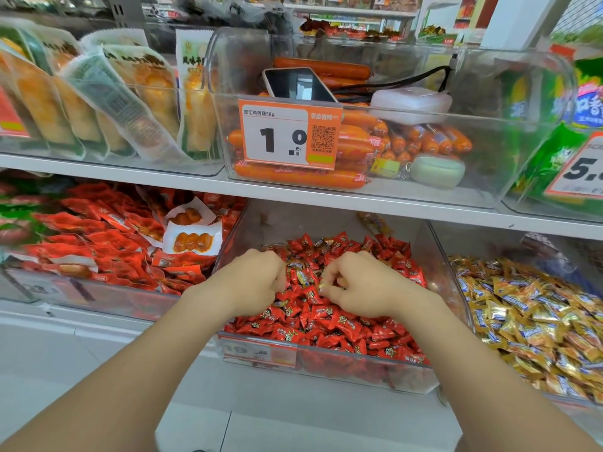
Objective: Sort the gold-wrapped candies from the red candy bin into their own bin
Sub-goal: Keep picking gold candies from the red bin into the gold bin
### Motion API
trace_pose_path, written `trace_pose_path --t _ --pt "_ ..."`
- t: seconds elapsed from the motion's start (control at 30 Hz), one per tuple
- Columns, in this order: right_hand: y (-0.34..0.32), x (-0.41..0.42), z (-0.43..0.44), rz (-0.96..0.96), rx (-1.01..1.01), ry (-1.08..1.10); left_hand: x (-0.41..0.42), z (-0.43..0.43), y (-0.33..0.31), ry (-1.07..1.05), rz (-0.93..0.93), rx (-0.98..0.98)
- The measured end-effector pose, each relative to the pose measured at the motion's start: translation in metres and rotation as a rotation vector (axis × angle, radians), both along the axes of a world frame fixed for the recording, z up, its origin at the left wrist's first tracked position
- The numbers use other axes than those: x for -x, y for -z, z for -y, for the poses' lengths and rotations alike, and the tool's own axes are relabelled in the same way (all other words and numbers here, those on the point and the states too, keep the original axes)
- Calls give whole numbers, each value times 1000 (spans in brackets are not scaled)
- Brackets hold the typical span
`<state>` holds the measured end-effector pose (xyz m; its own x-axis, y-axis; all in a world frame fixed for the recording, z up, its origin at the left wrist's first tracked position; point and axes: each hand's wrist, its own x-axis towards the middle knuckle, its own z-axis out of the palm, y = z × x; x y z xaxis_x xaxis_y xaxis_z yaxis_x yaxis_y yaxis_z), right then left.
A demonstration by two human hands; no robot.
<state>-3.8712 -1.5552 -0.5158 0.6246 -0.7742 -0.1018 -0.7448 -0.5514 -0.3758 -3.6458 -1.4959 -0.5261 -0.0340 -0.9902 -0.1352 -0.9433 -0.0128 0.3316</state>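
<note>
left hand (pixel 257 282) grasp hidden, right hand (pixel 359 285) pinches half-hidden gold candy (pixel 321 286)

Place: a shop, snack aisle. We record as evidence:
- white shelf (pixel 130 171) carrying rows of clear bins
- orange price tag (pixel 288 135) with "1.0" and a QR code, on the far middle bin of sausages (pixel 300 177)
- second price tag (pixel 580 171), far right
- near bins heaped with red candies (pixel 359 327), gold-wrapped candies (pixel 528 321) to the right, red snack packets (pixel 107 243) to the left
- sealed food packs (pixel 98 102), far left
</note>
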Motion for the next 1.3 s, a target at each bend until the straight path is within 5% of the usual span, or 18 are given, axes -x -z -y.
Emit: trace_pose_path --t 0.3,0.57,0.83,1.0,1.3 --pt "-8 13 2 173 132 250 15 -7 -11 10 114 -86" --pt "-10 13 8 295 24 282 19 -7 -12 -56 36 -55" --pt "4 15 22 -84 232 255 28 -8 -13 -16 5 17" --pt "10 16 25 -248 156 136 25 -8 -12 42 30 -54" --pt "2 18 24 15 111 234 28 7 -11 -40 95 117"
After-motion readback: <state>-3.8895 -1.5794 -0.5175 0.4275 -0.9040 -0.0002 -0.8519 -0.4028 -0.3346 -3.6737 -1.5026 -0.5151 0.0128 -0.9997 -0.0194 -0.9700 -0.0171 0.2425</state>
